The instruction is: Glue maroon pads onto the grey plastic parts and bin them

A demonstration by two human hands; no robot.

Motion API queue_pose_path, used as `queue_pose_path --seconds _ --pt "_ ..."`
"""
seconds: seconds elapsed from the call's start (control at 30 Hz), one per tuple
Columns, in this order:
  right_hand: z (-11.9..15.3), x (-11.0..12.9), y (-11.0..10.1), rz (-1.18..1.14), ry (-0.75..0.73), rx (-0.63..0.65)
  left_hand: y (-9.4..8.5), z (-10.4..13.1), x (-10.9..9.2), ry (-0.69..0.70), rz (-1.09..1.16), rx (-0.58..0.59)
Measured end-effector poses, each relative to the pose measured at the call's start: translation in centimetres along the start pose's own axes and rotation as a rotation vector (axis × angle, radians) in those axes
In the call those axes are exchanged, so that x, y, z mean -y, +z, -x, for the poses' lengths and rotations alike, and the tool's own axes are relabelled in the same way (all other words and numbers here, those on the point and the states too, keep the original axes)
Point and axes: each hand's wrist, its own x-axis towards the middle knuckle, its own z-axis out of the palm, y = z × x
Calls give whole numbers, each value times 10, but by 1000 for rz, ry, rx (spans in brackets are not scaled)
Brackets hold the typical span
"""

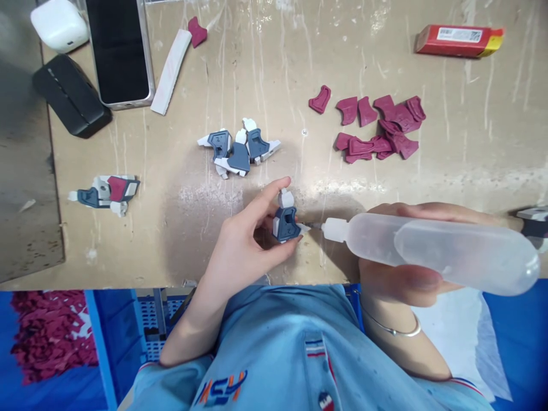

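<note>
Between the thumb and fingers of my left hand (246, 242) is a small grey-and-white plastic part (286, 224), its dark recessed face turned up. My right hand (400, 274) is wrapped round a translucent squeeze bottle (445, 248) lying sideways, half full or so of clear liquid. The bottle's thin tip points left, close to the part's right side; whether they touch I cannot tell. Beyond my left hand lies a small cluster of similar grey-and-white parts (238, 157). Several loose maroon pieces (363, 147) lie further right.
At left sits an assembled part (107, 193) with a maroon piece on it. A phone (117, 54), a black case (72, 96), a white case (60, 24) and a white strip (171, 71) are at the back left. A red box (456, 41) stands back right. Below, a blue bin (113, 342) adjoins maroon pieces.
</note>
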Motion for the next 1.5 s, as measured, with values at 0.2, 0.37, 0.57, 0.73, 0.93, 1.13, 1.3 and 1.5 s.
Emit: queue_pose_path --seconds 0.2,0.37,0.57,0.73,0.93,1.13,1.3,1.5 --pt "-21 22 19 114 -331 -210 0 0 -2 -19 -17 3" --pt "-24 26 23 107 -354 -203 0 0 -1 -15 -13 14" --pt "-21 26 27 53 -299 -249 0 -1 2 -2 -38 33" --pt "-34 21 23 -246 -105 -273 3 0 -2 22 -75 12" --pt "-75 18 -32 -285 497 116 8 -1 -10 51 -200 -25" --pt "-81 12 -54 384 233 124 7 -7 -18 -1 -253 -12" --pt "-53 10 -41 39 68 219 1 -16 -25 -86 -230 81" --pt "-79 20 -16 380 -242 302 -3 -12 -17 -68 -58 51"
